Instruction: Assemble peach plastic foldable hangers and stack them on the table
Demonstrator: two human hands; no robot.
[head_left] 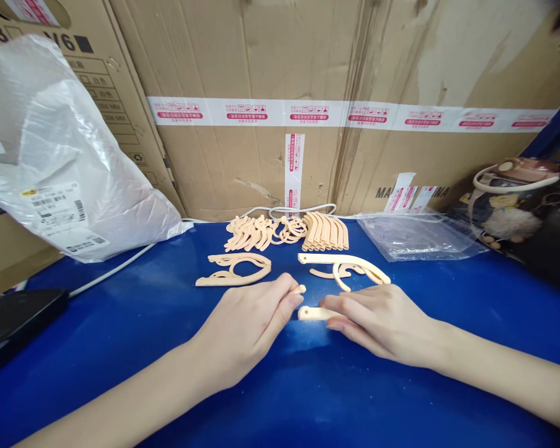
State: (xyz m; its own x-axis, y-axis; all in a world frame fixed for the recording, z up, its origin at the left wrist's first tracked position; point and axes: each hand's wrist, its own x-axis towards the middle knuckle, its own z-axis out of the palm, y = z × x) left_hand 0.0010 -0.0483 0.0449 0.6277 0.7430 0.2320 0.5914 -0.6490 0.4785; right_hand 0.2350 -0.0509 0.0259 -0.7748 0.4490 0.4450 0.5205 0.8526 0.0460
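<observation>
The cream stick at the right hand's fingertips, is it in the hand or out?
Partly in. The right hand grips the cream stick, hiding one end; the other end, with a small hole, sticks out.

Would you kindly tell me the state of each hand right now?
Left hand: closed, holding a beige piece, mostly hidden.
Right hand: closed, holding a beige bar with a holed end.

Left carton [121, 106] reads "V3", "V6"; back carton [242, 62], "MA…NA".
</observation>
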